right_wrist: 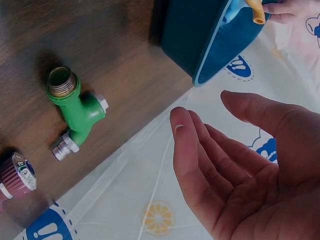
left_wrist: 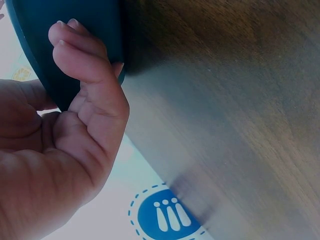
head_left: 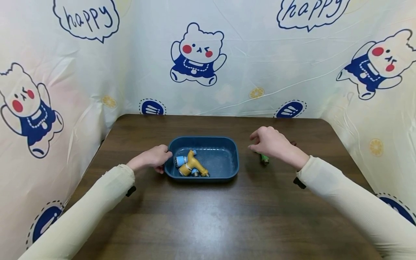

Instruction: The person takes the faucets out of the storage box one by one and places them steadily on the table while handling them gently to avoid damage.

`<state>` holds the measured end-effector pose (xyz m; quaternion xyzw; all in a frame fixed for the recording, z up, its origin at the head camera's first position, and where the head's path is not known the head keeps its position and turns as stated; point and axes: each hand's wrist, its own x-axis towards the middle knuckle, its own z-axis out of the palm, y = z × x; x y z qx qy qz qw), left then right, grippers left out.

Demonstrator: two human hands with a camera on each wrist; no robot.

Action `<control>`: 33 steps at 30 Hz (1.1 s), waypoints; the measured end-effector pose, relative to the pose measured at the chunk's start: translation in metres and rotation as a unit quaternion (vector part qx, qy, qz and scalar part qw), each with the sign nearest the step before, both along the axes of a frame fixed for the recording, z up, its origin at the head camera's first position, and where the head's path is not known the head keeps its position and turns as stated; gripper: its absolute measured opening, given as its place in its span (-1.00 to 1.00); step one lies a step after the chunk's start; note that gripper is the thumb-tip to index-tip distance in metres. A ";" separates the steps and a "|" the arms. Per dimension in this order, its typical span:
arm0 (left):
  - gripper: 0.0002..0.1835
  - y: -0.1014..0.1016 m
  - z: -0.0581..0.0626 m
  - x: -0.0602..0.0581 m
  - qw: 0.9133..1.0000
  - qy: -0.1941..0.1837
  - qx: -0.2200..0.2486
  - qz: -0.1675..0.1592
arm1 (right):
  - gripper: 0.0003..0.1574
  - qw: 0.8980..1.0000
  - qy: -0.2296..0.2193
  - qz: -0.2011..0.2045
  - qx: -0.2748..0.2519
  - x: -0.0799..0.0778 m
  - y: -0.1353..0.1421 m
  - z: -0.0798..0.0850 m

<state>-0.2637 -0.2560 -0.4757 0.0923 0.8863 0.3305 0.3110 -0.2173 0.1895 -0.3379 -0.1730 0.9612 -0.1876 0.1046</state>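
My left hand [head_left: 152, 157] grips the left end of a dark blue rectangular tray [head_left: 221, 159], its curled fingers against the outer wall in the left wrist view. In the tray's left half lies a yellow branched pipe fitting [head_left: 194, 163] with light-blue parts [head_left: 181, 161] close against it. My right hand [head_left: 274, 142] hovers to the right of the tray, holding nothing, thumb and fingers apart. Below it on the table is a green branched pipe fitting [right_wrist: 77, 112] with metal ends, partly hidden by the hand in the head view.
A dark red ribbed piece [right_wrist: 15, 177] with a metal part lies farther right of the green fitting, mostly hidden in the head view. The brown wooden table [head_left: 201, 216] has printed cloth [head_left: 243, 72] hanging at its back and sides.
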 end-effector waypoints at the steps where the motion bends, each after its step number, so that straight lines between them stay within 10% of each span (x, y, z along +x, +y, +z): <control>1: -0.65 0.001 0.001 0.001 1.000 -0.002 -0.003 0.002 | -0.53 1.000 0.000 0.000 0.000 0.000 0.000 0.000; 5: -0.64 0.003 0.008 0.006 1.000 0.001 -0.004 0.002 | -0.55 1.000 -0.002 0.000 -0.001 0.000 -0.002 0.001; 15: -0.62 -0.022 -0.040 -0.025 0.998 -0.031 0.050 0.034 | -0.54 1.000 -0.003 0.005 0.002 -0.002 -0.007 0.001; 24: -0.65 0.034 0.072 0.046 1.000 0.005 -0.007 0.015 | -0.56 0.999 0.026 0.024 0.010 -0.001 -0.014 0.004; 33: -0.67 0.028 0.064 0.041 1.000 0.009 -0.003 0.012 | -0.54 0.999 0.015 0.030 0.010 -0.001 -0.027 0.005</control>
